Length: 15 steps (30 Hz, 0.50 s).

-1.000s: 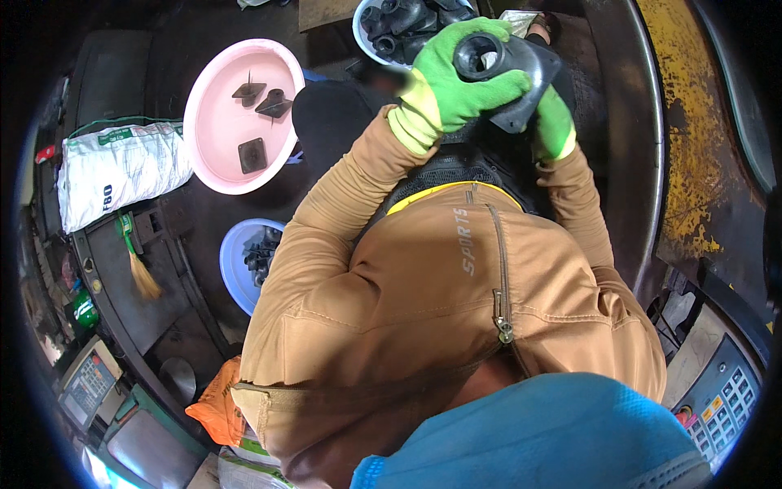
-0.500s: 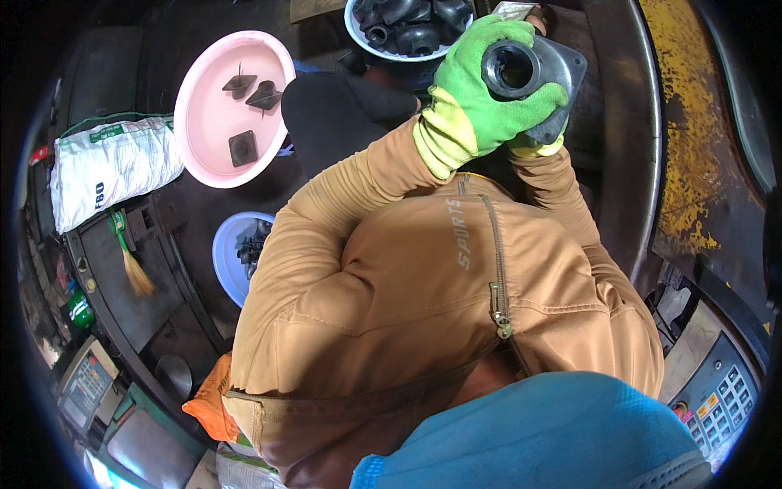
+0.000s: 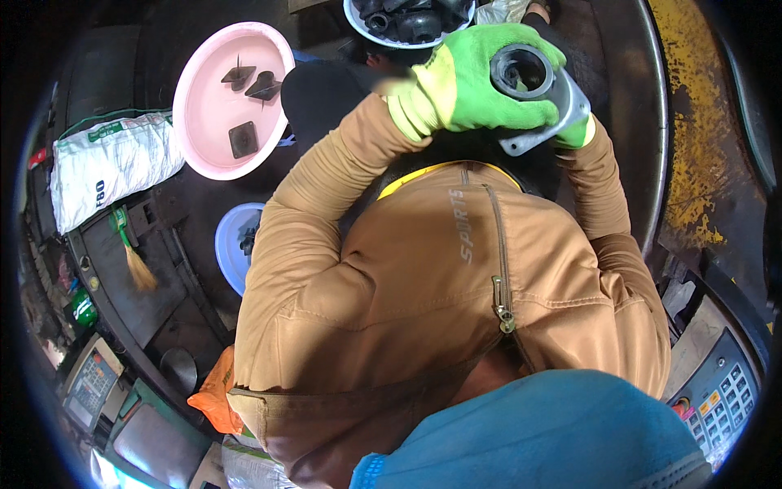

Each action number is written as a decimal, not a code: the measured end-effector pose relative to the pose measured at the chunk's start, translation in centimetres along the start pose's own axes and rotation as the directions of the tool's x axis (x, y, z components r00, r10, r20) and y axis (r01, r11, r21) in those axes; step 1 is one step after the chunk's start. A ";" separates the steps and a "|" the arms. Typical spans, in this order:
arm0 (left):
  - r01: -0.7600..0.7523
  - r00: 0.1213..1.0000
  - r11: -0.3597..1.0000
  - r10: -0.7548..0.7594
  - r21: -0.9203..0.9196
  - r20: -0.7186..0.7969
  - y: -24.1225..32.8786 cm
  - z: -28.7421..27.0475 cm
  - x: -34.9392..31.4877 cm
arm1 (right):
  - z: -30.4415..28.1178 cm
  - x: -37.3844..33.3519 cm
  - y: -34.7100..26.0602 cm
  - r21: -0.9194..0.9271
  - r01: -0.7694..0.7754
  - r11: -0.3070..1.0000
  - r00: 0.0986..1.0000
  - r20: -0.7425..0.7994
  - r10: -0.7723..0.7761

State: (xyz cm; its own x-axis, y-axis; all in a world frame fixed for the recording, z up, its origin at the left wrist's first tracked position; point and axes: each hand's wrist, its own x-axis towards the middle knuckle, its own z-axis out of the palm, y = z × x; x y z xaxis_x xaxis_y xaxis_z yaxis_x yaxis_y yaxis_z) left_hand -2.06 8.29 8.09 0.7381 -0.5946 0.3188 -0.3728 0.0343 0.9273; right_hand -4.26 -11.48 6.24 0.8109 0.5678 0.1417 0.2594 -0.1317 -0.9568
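Note:
In front of my chest is a black rubber fitting (image 3: 533,104) with a round, hollow collar and a flat flange with corner holes. The collar's opening faces up toward me. My left hand (image 3: 481,77), in a green glove with a yellow cuff, is closed around it, fingers wrapping the collar. My right hand (image 3: 577,134) is at the flange's right side, behind the fitting; only part of its glove shows and its fingers are hidden. Just beyond, a blue-rimmed bowl (image 3: 368,34) holds several black rubber fittings (image 3: 419,26).
To the left, a pink basin (image 3: 189,106) holds three dark flanged pieces (image 3: 243,140). A smaller blue bowl (image 3: 230,265) sits nearer me. Farther left are a white sack (image 3: 118,167) and a hand brush (image 3: 137,265). A rusty yellow metal panel (image 3: 692,155) stands right, above a control panel (image 3: 725,383).
Both hands have shifted slightly right with the fitting. The fitting has turned, its flange now tilting toward me below the collar. My left forearm has swung a little left.

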 end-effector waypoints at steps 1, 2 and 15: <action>0.060 0.996 0.982 -0.046 -0.177 0.082 0.0 -0.3 0.1 | 0.1 -0.2 -0.1 -0.177 0.135 0.975 0.989 0.082 -0.122; 0.088 0.980 0.977 -0.050 -0.197 0.190 -0.1 -0.7 0.1 | 0.3 -0.4 -0.2 -0.218 0.137 0.966 0.988 0.106 -0.116; -0.306 0.818 0.916 0.393 0.260 -0.421 -1.7 1.0 2.6 | 3.4 2.3 3.0 0.036 0.202 0.979 0.859 -0.487 -0.159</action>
State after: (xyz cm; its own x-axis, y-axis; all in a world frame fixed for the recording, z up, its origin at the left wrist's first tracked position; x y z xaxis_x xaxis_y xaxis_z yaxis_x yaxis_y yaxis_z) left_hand -0.11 5.92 7.17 0.6937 -0.1346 0.7076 -0.7137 0.0042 0.7004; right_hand -3.36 -7.76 2.82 0.9106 0.1124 0.3976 0.3986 0.0148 -0.9170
